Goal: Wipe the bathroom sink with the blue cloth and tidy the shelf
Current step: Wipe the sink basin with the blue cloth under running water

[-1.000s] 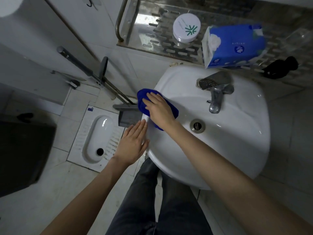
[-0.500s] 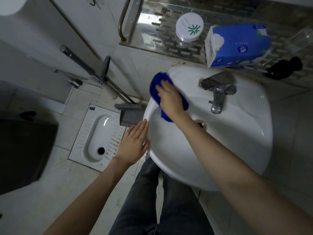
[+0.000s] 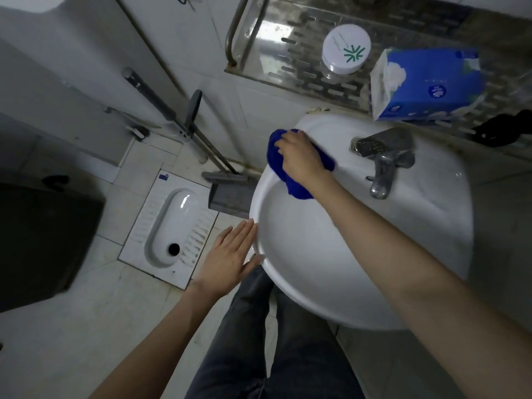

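My right hand [image 3: 302,156] presses the blue cloth [image 3: 277,165] flat on the back left rim of the white sink [image 3: 331,269], left of the chrome tap [image 3: 381,162]. My left hand [image 3: 230,257] lies open and flat against the sink's left outer edge, holding nothing. Above the sink, the perforated metal shelf [image 3: 288,61] carries a white round jar [image 3: 346,49], a blue tissue pack [image 3: 426,83] and a black object [image 3: 502,129] at its right end. My right forearm covers the drain.
A squat toilet [image 3: 169,226] is set in the floor to the left. A grey dustpan [image 3: 229,194] and long broom handles [image 3: 178,119] lean by the wall beside the sink. A dark bin [image 3: 43,240] stands at far left. My legs are under the basin.
My right hand has slid the blue cloth from the sink's left inner side up and back to the rear left rim. My left hand stays at the sink's edge.
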